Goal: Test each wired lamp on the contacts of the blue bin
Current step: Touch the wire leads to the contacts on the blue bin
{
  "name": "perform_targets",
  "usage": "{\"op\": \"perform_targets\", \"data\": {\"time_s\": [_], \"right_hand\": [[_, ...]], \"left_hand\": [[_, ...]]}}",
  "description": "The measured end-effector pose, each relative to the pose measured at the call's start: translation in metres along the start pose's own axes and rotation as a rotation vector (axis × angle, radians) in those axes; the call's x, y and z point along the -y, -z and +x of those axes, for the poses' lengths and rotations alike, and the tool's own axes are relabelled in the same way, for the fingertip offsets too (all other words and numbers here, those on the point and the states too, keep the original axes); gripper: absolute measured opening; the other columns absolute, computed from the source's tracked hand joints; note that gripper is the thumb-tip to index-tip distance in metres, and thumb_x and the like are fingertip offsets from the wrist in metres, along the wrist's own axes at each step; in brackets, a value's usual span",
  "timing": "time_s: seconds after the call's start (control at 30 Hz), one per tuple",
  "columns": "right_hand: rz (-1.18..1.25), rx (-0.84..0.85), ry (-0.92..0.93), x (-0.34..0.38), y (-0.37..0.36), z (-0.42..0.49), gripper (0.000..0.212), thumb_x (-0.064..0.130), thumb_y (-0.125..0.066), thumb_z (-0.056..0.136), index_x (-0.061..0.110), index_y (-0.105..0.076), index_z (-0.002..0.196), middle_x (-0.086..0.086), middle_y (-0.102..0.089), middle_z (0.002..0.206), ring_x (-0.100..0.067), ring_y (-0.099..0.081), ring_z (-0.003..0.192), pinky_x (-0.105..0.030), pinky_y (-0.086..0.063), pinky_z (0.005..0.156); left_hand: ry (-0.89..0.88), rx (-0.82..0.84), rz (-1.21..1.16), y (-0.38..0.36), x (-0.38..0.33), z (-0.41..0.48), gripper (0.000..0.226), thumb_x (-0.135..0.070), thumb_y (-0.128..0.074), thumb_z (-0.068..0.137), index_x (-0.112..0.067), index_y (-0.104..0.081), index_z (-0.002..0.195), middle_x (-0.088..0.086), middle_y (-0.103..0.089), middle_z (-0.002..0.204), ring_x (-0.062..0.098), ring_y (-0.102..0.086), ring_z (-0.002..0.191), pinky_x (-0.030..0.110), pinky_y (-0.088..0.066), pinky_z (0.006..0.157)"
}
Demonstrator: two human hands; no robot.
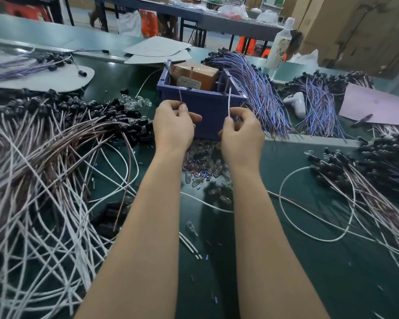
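White bottle (279,46), pink paper sheet (378,107), cardboard boxes (355,31)

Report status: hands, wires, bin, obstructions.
Left hand pinches brown wire, right hand pinches white wire. Both tips up at bin rim; whether they touch it, unclear. Nothing between hands and bin.

Blue bin (212,104): lower front wall is hiding behind left grip (173,127) and right grip (241,137).
Brown box (195,74) inside bin: label print is showing too small to read.
Wire heap (44,176) left of bin: strands are running off the frame edge.
Brown wire (180,96) and white wire (229,102) at bin's rim: tips are blurring, so touch cannot be told.
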State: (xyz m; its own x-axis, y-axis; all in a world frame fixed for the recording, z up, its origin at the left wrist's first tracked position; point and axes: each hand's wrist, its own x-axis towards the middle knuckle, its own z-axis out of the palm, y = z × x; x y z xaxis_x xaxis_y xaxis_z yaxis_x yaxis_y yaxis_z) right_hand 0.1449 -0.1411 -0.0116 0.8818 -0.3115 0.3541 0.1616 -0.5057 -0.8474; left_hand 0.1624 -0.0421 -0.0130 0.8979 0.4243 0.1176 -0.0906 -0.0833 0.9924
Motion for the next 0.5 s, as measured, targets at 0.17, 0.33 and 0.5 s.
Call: {"op": "perform_targets", "data": {"time_s": [0.17, 0.33, 0.5], "right_hand": [[-0.049, 0.055, 0.007, 0.002, 0.0, 0.001, 0.022, 0.015, -0.05, 0.092, 0.014, -0.061, 0.112, -0.005, -0.067, 0.092, -0.022, -0.063, 0.087, -0.03, -0.047, 0.078], [-0.102, 0.068, 0.018, 0.004, 0.003, 0.001, 0.025, 0.016, -0.052, 0.09, 0.015, -0.062, 0.112, 0.002, -0.059, 0.086, -0.017, -0.059, 0.085, -0.03, -0.047, 0.08], [-0.095, 0.1, -0.002, 0.004, 0.003, 0.0, 0.025, 0.016, -0.052, 0.09, 0.015, -0.062, 0.112, -0.003, -0.064, 0.089, -0.025, -0.061, 0.092, -0.035, -0.049, 0.082]], "left_hand": [[-0.044, -0.029, 0.119, -0.002, -0.003, -0.004, 0.011, -0.02, -0.048, 0.098, -0.014, -0.055, 0.094, -0.009, -0.066, 0.067, 0.009, -0.062, 0.073, 0.025, -0.047, 0.075], [-0.051, -0.128, 0.246, -0.012, -0.01, -0.005, 0.014, -0.025, -0.054, 0.094, -0.015, -0.064, 0.094, -0.005, -0.062, 0.083, 0.011, -0.056, 0.079, 0.02, -0.039, 0.07], [-0.007, -0.191, 0.245, -0.017, -0.015, -0.005, 0.017, -0.026, -0.053, 0.095, -0.014, -0.065, 0.095, -0.001, -0.065, 0.093, 0.019, -0.062, 0.094, 0.033, -0.047, 0.091]]}}
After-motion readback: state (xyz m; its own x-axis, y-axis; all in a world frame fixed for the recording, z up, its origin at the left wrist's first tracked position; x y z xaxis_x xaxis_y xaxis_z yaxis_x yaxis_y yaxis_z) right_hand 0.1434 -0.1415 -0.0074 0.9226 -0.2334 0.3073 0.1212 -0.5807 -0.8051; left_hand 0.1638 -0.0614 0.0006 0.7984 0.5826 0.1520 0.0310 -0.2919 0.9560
